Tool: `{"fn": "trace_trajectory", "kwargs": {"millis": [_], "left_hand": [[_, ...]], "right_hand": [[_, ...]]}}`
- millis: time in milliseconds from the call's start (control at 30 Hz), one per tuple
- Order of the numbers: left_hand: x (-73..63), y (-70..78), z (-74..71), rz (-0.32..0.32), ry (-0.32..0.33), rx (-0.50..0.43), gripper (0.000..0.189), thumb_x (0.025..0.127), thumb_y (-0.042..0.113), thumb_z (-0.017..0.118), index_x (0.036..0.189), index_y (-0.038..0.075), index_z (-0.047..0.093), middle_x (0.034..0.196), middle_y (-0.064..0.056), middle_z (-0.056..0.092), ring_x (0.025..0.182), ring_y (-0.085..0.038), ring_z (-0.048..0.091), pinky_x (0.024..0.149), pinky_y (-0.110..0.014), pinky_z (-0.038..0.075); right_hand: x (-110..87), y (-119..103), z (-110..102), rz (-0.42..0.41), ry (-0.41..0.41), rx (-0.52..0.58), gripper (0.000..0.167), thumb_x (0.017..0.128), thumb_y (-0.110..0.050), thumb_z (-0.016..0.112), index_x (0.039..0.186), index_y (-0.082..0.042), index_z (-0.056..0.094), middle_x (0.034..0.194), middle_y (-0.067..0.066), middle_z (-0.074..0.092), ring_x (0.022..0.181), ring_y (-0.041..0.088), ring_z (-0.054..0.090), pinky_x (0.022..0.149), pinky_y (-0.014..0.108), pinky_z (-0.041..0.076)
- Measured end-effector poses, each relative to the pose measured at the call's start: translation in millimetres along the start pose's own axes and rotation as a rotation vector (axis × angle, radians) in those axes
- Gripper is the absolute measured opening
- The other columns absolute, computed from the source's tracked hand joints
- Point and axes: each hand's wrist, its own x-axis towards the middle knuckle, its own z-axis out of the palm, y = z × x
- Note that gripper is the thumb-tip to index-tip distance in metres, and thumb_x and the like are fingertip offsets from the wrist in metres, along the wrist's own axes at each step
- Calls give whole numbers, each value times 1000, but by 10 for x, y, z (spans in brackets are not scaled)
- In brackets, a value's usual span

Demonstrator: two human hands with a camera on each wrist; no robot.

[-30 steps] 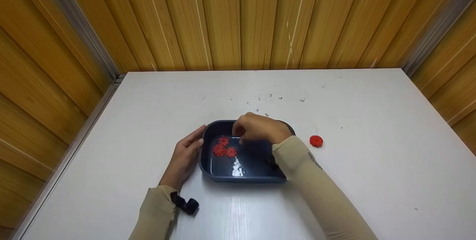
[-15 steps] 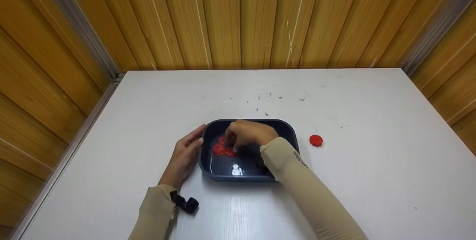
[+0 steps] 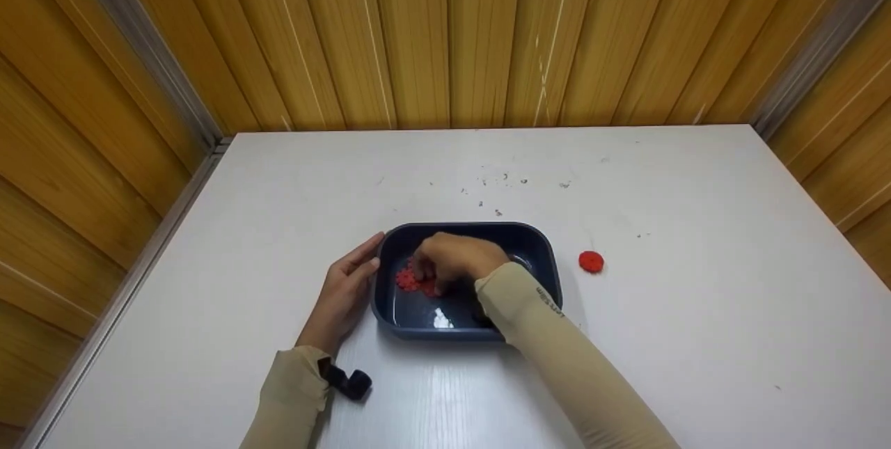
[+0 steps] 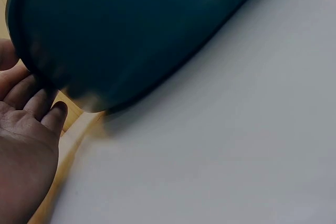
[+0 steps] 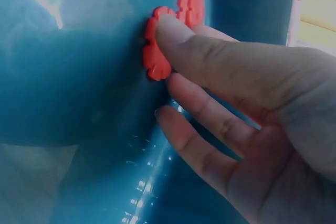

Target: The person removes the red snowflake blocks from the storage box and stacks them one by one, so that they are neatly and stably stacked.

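Observation:
A dark blue rectangular basin (image 3: 452, 334) with rounded corners stands on the white table. Against its left wall lies my left hand (image 3: 346, 289), fingers extended along the outside; the left wrist view shows the fingertips touching the wall. Inside the basin, my right hand (image 3: 463, 257) reaches down to the left part of the floor. Its thumb lies on a red notched plastic disc (image 5: 156, 51), which it pinches low over the basin floor; the index fingertip is hidden. More red notched discs (image 3: 407, 279) lie beside it, partly covered by the hand.
A single red disc (image 3: 591, 262) lies on the white table (image 3: 696, 310) to the right of the basin. Small dark marks dot the table behind the basin. Wood-patterned panels (image 3: 487, 38) rise at the back and sides.
My right hand has moved left and down inside the basin, over to the red discs, and now covers some of them. My left hand stays at the left wall.

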Motion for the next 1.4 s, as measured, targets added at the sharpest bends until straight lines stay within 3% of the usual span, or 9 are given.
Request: {"fn": "trace_trajectory", "kwargs": {"millis": [400, 667, 967, 1200, 1400], "left_hand": [[10, -1, 6, -10, 10, -1, 49, 94, 6, 55, 142, 3, 45, 151, -9, 42, 143, -17, 33, 116, -27, 28], [7, -7, 0, -9, 7, -20, 49, 94, 7, 54, 142, 3, 45, 151, -8, 42, 143, -16, 33, 115, -25, 29], [8, -6, -17, 0, 10, 33, 50, 94, 6, 55, 142, 2, 45, 151, -11, 41, 143, -18, 32, 112, -21, 32], [2, -1, -12, -4, 10, -5, 50, 94, 5, 55, 142, 1, 44, 151, -11, 41, 143, -18, 32, 110, -17, 34], [4, -1, -1, 3, 3, -15, 51, 94, 5, 55, 143, -1, 42, 152, -12, 39, 144, -18, 30, 111, -17, 34]], "right_hand": [[-47, 14, 4, 43, -52, 48, 17, 73, -3, 80, 84, -12, 70, 72, -3, 64, 65, 10, 55, 57, 22, 47], [-76, 21, -13, 12, -22, 26, 18, 71, 2, 78, 80, -12, 71, 72, -4, 65, 62, 9, 54, 54, 21, 47], [-180, 28, -88, -70, 41, -1, 16, 75, 6, 71, 81, -8, 73, 76, 0, 68, 64, 8, 54, 58, 20, 47], [-316, 11, -187, -43, 63, 2, 20, 81, 4, 63, 87, -12, 73, 83, -2, 67, 72, 11, 57, 66, 24, 52], [-419, 32, -295, -94, 81, 22, 18, 86, 4, 59, 90, -7, 73, 85, 2, 70, 72, 10, 59, 67, 24, 53]]}}
